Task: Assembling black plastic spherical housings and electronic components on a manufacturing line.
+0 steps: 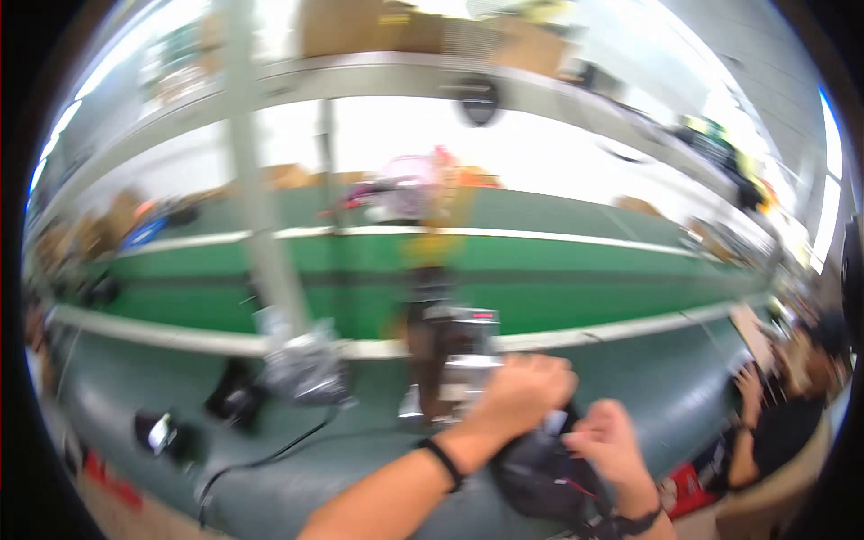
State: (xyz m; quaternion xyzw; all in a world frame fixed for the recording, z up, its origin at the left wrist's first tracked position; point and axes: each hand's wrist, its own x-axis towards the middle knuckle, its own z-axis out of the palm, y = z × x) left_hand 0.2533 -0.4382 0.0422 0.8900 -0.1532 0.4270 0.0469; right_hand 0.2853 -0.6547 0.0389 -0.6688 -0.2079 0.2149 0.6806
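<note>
My left hand [533,387] is closed, its back toward me, beside a silvery box-like device [474,335] with a small red display. Close to its right, my right hand [610,439] is also closed, thumb pressed against curled fingers. Under and between both hands lies a black, soft-looking item [540,477] with a thin red line on it; blur hides its exact kind. What sits inside either hand's fingers cannot be made out. A black band circles each wrist.
Left on the grey-green bench [360,477] are a clear plastic bag [306,367], dark items [236,393] and a black cable [279,452]. A green conveyor belt [558,301] runs behind, with a pale upright post [261,180]. Another person [792,423] works at right.
</note>
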